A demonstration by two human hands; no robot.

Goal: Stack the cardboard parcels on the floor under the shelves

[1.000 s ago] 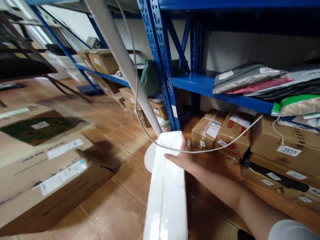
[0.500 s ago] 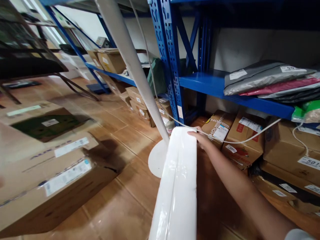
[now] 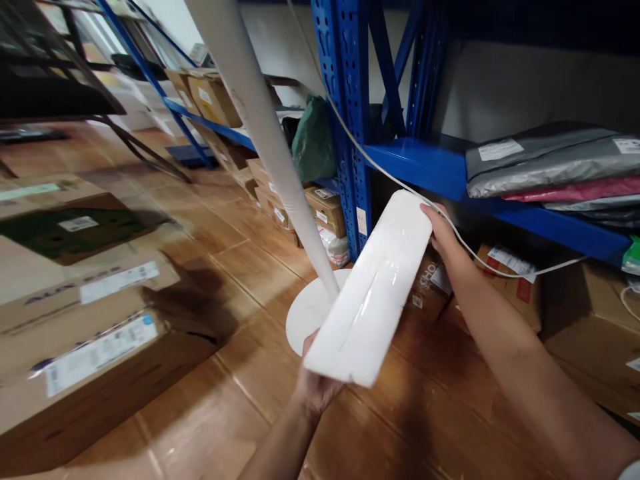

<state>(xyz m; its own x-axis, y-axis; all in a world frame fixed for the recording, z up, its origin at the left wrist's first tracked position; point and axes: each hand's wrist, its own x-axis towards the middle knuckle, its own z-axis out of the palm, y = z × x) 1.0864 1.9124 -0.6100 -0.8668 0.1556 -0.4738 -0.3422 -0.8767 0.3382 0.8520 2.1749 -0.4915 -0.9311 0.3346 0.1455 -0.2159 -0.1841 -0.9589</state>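
Note:
A long white block-shaped package (image 3: 373, 287), with shiny clear tape along its face, is held up at a slant between both hands. At its near lower end my left hand (image 3: 316, 380) grips the left corner, most of the fingers hidden beneath. My right hand (image 3: 440, 230) closes on the far right corner, thumb on the top face. A white cable (image 3: 395, 180) runs just past the far end and over my right hand; whether it touches the hand I cannot tell.
A white pole on a round base (image 3: 310, 307) stands just left of the package. Blue shelving (image 3: 420, 163) with grey and pink parcels (image 3: 550, 160) rises on the right, cartons (image 3: 515, 287) below it. Big cardboard boxes (image 3: 100, 373) lie on the tiled floor at left.
The package has lifted and tilted, its far end moving up and right with my right hand. My left hand has come into clear view, gripping the near end.

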